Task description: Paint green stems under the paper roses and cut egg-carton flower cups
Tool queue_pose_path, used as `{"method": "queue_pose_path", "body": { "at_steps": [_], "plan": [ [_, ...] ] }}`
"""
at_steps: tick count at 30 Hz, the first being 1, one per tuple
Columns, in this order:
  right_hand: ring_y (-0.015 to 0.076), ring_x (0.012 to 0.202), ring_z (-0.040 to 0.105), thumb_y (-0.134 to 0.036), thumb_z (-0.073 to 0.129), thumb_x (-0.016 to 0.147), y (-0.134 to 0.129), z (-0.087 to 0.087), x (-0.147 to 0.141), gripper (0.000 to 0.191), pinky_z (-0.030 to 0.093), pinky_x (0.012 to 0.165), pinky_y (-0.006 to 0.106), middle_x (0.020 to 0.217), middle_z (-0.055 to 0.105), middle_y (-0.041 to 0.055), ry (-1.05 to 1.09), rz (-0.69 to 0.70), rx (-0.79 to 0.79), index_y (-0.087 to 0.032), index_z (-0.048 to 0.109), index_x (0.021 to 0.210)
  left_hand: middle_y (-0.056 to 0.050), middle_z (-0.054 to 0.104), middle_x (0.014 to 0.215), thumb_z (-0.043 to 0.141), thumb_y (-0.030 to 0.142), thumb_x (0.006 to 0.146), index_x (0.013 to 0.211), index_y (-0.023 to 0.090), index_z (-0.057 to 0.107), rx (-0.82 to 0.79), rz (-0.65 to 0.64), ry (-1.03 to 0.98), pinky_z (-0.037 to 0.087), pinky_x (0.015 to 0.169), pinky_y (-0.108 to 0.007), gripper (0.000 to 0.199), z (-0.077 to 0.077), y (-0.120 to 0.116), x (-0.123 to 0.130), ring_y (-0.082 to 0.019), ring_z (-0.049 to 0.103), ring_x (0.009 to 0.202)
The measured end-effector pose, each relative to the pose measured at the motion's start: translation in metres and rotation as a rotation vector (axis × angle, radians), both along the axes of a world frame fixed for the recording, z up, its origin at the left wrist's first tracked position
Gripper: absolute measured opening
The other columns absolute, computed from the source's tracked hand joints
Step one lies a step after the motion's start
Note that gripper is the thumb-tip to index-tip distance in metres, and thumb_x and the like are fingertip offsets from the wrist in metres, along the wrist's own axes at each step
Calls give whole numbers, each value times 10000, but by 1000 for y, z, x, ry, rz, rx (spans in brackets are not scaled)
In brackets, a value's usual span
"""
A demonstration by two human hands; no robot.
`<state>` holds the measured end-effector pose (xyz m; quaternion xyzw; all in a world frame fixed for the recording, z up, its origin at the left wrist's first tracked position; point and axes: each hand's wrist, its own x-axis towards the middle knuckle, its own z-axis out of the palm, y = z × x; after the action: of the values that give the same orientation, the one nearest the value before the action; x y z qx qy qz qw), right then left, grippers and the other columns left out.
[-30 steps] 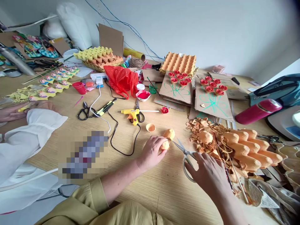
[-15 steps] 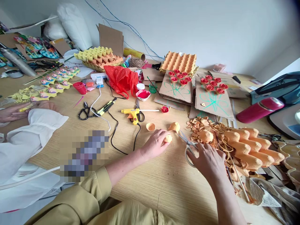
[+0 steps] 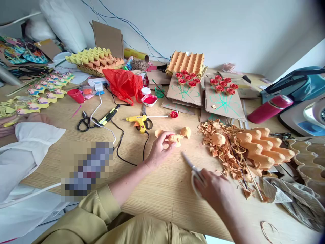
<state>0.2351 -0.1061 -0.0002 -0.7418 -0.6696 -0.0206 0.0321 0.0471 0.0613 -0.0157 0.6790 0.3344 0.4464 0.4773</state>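
My left hand (image 3: 162, 147) holds a small orange egg-carton cup piece (image 3: 175, 139) between thumb and fingers. Just past it on the table lies a rounded orange cup (image 3: 186, 132), and another cup (image 3: 159, 133) sits partly behind my fingers. My right hand (image 3: 212, 185) is closed around the handles of a pair of scissors (image 3: 189, 162), whose blades look closed, are a little blurred and point toward my left hand. They do not touch the cup piece. A heap of torn orange scraps (image 3: 223, 152) lies right of the scissors.
A yellow glue gun (image 3: 141, 122) with a black cord lies left of centre. Red flowers (image 3: 188, 77) stand on cardboard (image 3: 186, 93) behind. Orange egg cartons (image 3: 264, 145) and a pink bottle (image 3: 270, 108) are at the right. A co-worker's white sleeve (image 3: 35, 145) is at the left.
The scissors and my right hand have moved down and left, away from the scraps, and the blades have closed. My left hand has turned the cup piece, showing more of it. The view has shifted.
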Motion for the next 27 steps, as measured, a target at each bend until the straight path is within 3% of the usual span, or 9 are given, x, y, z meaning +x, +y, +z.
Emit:
{"method": "queue_pose_path", "body": {
  "at_steps": [2,3,8,9,11,14,19,22,27],
  "plan": [
    [161,411,544,-495,493,945,-5,2,14,363,327,545,298,491,605,-1,-83,-212,35,-230,575,711,-69,659,1115,649,299,881,1131,182,588,-26,5,-21,573,848,-282,282,-3,-1,0,-169,677,975],
    [180,431,564,-508,502,937,-9,2,17,358,331,545,303,491,607,2,-102,-243,59,-233,572,720,-71,661,1116,649,303,881,1135,182,589,-40,7,-31,573,846,-281,287,-4,-1,0,-171,677,978],
    [151,512,597,-440,511,957,-33,-4,7,298,410,629,298,638,676,-2,92,173,34,-237,587,753,-84,666,1136,654,328,875,1149,189,589,-85,-13,-55,566,818,-279,313,-7,-5,1,-190,667,998],
    [151,517,602,-441,510,954,-36,-6,8,303,413,628,296,635,672,-1,94,199,17,-236,584,744,-84,664,1136,653,333,875,1152,190,589,-92,-20,-57,563,816,-279,318,-6,-6,1,-193,663,1004],
    [135,415,536,-466,469,954,-41,-7,20,355,384,566,295,562,632,-8,32,60,46,-233,576,709,-84,655,1137,644,349,880,1151,193,590,-112,-28,-65,559,815,-280,317,-4,-7,0,-194,654,1006],
    [191,439,561,-577,458,918,-41,-4,42,405,384,544,313,491,584,2,-45,-178,62,-247,563,708,-79,641,1140,634,385,887,1136,196,594,-149,-39,-103,553,813,-280,315,0,-9,0,-191,637,1005],
    [147,456,527,-566,526,897,-7,14,32,368,369,471,253,522,573,-20,429,-123,-8,-245,584,727,-65,635,1067,627,483,890,1174,193,619,-303,-153,-234,533,710,-243,406,-1,-11,1,-165,604,908],
    [134,542,539,-565,590,874,31,25,18,357,418,508,239,627,603,-5,803,-125,101,-220,612,785,-48,617,1006,641,505,876,1173,203,641,-490,-249,-364,513,644,-218,423,-9,-13,4,-137,566,824],
    [131,532,497,-591,633,855,67,11,4,391,389,454,241,632,579,3,1356,-216,250,-200,633,853,-49,636,999,731,495,806,1114,208,669,-708,-347,-431,426,570,-190,425,-13,-19,6,-89,512,692]
  ]
}}
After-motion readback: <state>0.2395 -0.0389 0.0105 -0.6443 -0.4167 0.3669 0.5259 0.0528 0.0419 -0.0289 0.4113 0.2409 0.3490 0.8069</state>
